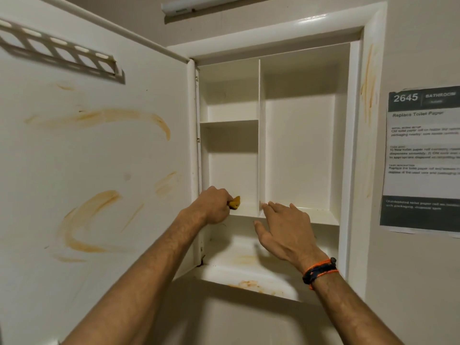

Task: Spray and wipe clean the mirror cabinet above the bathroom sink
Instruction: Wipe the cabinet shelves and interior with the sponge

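The white recessed cabinet stands with its door swung wide to the left. Orange-brown smears streak the door's inner face, the bottom ledge and the right frame. My left hand is closed around a yellow sponge, pressing it on the lower shelf in the left compartment. My right hand holds nothing, its fingers spread and its fingertips at the front edge of the same shelf by the vertical divider. No spray bottle is in view.
A slotted plastic rack is fixed high on the door's inner face. A printed paper notice hangs on the wall right of the cabinet. A light fixture sits above the frame. The shelves hold no items.
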The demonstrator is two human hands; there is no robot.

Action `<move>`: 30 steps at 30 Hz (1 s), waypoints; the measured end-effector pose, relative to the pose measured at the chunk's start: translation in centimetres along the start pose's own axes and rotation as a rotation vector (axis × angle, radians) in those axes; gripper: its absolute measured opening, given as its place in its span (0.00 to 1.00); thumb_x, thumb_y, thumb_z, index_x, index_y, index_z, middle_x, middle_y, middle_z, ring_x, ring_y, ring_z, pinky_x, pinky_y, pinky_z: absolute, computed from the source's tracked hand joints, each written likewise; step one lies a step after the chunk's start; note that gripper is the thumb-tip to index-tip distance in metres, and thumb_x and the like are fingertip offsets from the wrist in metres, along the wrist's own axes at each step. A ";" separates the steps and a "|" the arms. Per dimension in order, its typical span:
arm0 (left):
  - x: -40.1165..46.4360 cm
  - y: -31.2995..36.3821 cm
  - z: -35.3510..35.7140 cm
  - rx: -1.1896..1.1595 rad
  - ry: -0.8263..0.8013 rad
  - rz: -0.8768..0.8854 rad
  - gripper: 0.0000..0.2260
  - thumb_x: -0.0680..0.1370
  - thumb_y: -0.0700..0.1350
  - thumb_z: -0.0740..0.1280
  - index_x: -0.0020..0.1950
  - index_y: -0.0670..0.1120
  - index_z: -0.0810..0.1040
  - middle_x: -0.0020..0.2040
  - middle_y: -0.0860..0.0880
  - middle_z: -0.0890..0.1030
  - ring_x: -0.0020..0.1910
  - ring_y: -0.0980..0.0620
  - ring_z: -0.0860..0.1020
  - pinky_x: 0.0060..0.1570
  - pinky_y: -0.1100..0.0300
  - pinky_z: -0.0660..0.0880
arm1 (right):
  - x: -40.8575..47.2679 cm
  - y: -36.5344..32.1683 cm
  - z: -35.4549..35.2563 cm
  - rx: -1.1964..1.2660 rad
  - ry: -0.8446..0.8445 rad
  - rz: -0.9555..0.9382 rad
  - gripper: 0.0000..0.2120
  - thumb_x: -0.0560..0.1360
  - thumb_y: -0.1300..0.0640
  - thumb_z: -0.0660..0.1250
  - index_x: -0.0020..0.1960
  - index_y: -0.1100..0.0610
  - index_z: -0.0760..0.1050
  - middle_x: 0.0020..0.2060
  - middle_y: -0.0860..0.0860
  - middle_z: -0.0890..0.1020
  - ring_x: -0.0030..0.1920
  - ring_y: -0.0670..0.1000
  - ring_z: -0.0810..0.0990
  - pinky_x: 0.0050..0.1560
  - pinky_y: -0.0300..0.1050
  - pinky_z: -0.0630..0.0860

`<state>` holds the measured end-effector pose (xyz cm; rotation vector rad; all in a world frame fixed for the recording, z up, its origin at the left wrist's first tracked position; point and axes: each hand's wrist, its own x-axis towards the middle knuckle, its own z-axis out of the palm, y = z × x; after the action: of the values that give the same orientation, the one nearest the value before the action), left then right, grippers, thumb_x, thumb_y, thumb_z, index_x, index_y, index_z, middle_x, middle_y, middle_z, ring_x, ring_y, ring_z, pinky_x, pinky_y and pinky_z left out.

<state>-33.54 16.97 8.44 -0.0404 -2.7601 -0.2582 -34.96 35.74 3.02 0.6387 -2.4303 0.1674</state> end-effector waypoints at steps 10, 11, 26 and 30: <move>-3.1 -2.0 -3.7 -0.215 -0.085 0.096 0.11 0.81 0.42 0.62 0.57 0.52 0.82 0.43 0.58 0.80 0.45 0.57 0.77 0.42 0.67 0.69 | -0.1 -0.1 -0.2 -0.013 -0.001 0.003 0.27 0.80 0.42 0.51 0.74 0.54 0.65 0.67 0.50 0.75 0.68 0.50 0.71 0.72 0.50 0.60; -2.8 -1.9 -4.0 -0.276 -0.055 0.058 0.11 0.81 0.42 0.62 0.59 0.50 0.81 0.47 0.55 0.80 0.49 0.54 0.77 0.44 0.64 0.71 | -0.1 -0.1 -0.2 -0.015 -0.002 0.001 0.28 0.80 0.42 0.51 0.74 0.54 0.65 0.68 0.50 0.75 0.68 0.50 0.71 0.72 0.50 0.60; 0.8 1.0 1.3 0.108 0.123 -0.129 0.10 0.79 0.39 0.61 0.57 0.42 0.79 0.54 0.42 0.79 0.51 0.44 0.79 0.53 0.51 0.79 | 0.0 -0.1 0.2 -0.027 0.032 0.002 0.27 0.79 0.41 0.52 0.71 0.54 0.69 0.66 0.50 0.76 0.67 0.50 0.73 0.70 0.49 0.62; 0.3 2.2 0.7 -0.111 0.020 -0.025 0.16 0.78 0.38 0.59 0.62 0.46 0.80 0.58 0.44 0.81 0.56 0.44 0.79 0.58 0.52 0.76 | -0.1 -0.2 0.3 -0.030 0.032 0.015 0.26 0.78 0.42 0.53 0.71 0.54 0.70 0.65 0.50 0.77 0.66 0.50 0.73 0.70 0.50 0.63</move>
<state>-33.95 19.29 8.32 -0.0314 -2.7251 -0.4154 -34.91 35.50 2.75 0.6003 -2.4026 0.1462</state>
